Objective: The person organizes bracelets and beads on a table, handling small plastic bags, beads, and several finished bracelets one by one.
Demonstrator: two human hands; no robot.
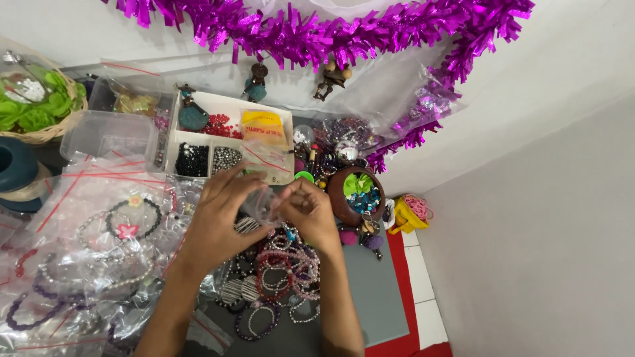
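Both hands meet above the middle of the tabletop (387,301), and between them hangs a small clear plastic bag (261,206), raised clear of the clutter below, probably so its mouth can be worked without catching on anything. The left hand (221,221) has its fingers partly spread, the fingertips pinching the bag's left edge; the right hand (309,213) is curled tighter, its grip pressed together on the opposite edge (whether anything sits inside the bag cannot be told). The bag is thin, see-through and slightly crumpled, catching a little glare. Directly beneath lies a heap of beaded bracelets (284,268) in pink, red, white and dark tones, within easy reach. More bagged bracelets (99,244) spread to the left, a divided white bead box (228,135) stands just behind the hands, and a brown bowl (354,195) of green and blue pieces sits to the right.
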